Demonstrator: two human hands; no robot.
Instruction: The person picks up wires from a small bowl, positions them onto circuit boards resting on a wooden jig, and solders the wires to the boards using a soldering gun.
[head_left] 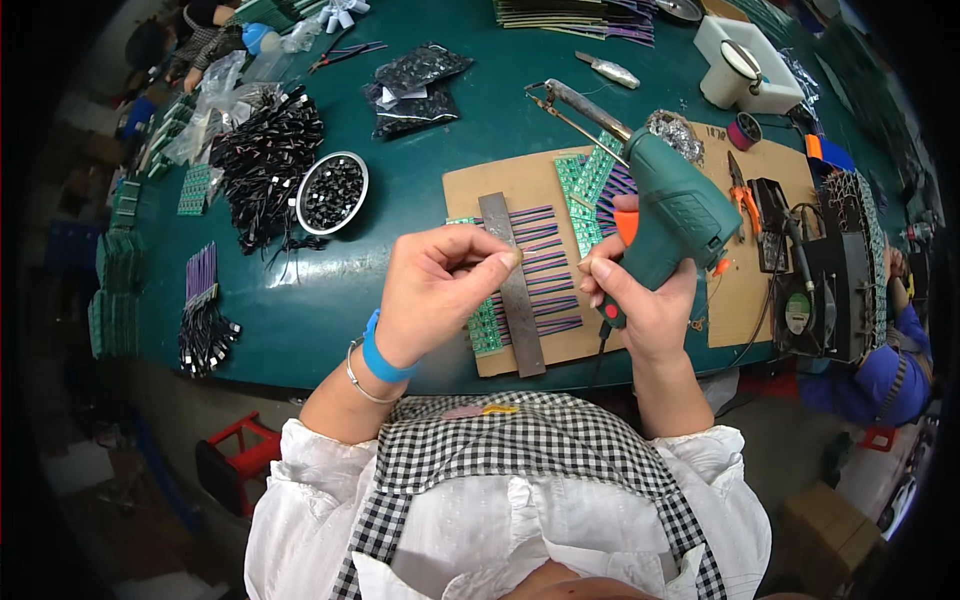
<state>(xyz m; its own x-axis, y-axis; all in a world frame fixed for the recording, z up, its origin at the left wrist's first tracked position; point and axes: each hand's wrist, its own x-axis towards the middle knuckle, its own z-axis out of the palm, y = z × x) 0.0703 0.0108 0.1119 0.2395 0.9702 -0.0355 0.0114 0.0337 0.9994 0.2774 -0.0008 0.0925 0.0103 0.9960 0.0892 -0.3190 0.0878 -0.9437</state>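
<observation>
Two hands at a green worktop (420, 200), soldering gun and metal strip in use.

Right hand (645, 300): fingers closed round the grip of a green soldering gun (675, 210), held above the right part of a brown cardboard sheet (500, 185). Left hand (440, 285): fingers pinched at the edge of a grey metal strip (515, 285) lying across rows of purple-striped ribbon cables (545, 265) and small green circuit boards (487, 325) on the cardboard. Left of the cardboard: round metal bowl (333, 192) of black parts, beside a heap of black connectors (265, 160). Right of the cardboard: black fan unit (800, 310). Beyond it: white solder holder (745, 70).
</observation>
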